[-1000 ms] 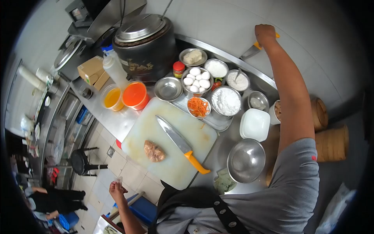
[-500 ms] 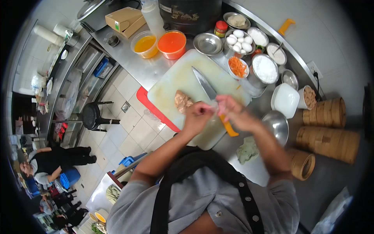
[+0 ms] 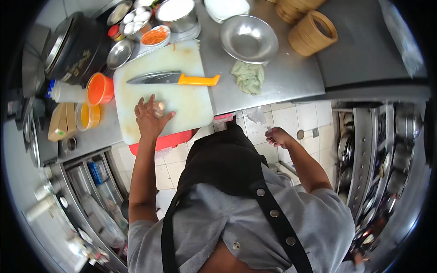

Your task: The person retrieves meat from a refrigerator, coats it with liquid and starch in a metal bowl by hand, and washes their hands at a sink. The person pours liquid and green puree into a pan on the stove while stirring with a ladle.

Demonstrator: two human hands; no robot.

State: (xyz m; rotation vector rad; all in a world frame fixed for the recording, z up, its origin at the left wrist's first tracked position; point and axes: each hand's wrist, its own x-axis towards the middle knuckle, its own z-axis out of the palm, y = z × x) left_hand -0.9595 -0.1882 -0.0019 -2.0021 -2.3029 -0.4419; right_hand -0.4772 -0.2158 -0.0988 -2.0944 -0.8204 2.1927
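Observation:
My left hand [image 3: 151,119] is spread over a pale pinkish lump of raw meat [image 3: 159,109] on the white cutting board [image 3: 186,59]. Its fingers are apart, and they partly cover the lump. A large knife [image 3: 182,78] with a yellow handle lies across the board, beyond that hand, blade to the left. Off the counter's front edge, above the floor, my right hand [image 3: 280,138] is closed, pinching a small whitish, see-through scrap [image 3: 268,130] that looks like plastic.
A crumpled green cloth [image 3: 249,77] and a steel bowl [image 3: 249,39] sit right of the board. Tubs of orange [image 3: 100,89] and yellow liquid [image 3: 87,116] stand left. Shredded carrot [image 3: 155,36], eggs [image 3: 136,19] and a bamboo steamer [image 3: 313,33] are farther back. A clear plastic bag [image 3: 256,116] shows below the counter.
The view has turned. My hands, together over the knife handle before, are now apart: the left is over the meat, the right out past the counter edge with the scrap.

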